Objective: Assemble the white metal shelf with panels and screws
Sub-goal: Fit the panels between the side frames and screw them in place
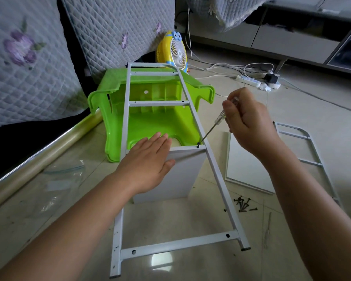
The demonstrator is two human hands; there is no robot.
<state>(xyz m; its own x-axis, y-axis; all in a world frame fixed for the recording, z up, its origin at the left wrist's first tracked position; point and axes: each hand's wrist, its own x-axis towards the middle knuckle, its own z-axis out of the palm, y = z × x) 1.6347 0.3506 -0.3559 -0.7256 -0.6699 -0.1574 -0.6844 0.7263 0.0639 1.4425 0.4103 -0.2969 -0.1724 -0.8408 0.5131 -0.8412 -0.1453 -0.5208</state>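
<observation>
Frame: a white ladder-like side frame [193, 110] ran from the floor at 6 o'clock up onto the stool at 12 o'clock, tilted.
Panel: a white panel [182, 175] stood on edge at centre under the frame, its top edge against a crossbar.
Left hand: the left hand [148, 161] lay flat on the panel's top edge, fingers [160, 138] straight and close together, holding nothing.
Right hand: the right hand [249, 122], at 2 o'clock, was curled round the clear handle of a screwdriver [211, 128].
Screw: the driver's tip met a dark screw [198, 145] at the frame's right rail, by the panel's top corner.
Screws: loose dark screws [243, 204] lay in a heap on the floor at 4 o'clock, just right of the rail.
Spare parts: a second panel [247, 165] lay flat at 3 o'clock, with a second frame [310, 159] beside it.
Stool: a green plastic stool [150, 118] lay tipped at 12 o'clock.
Behind: a yellow fan [174, 51] and a power strip [251, 82] with white cables sat on the floor.
Left edge: quilted cushions [28, 67] stood at 10 o'clock.
</observation>
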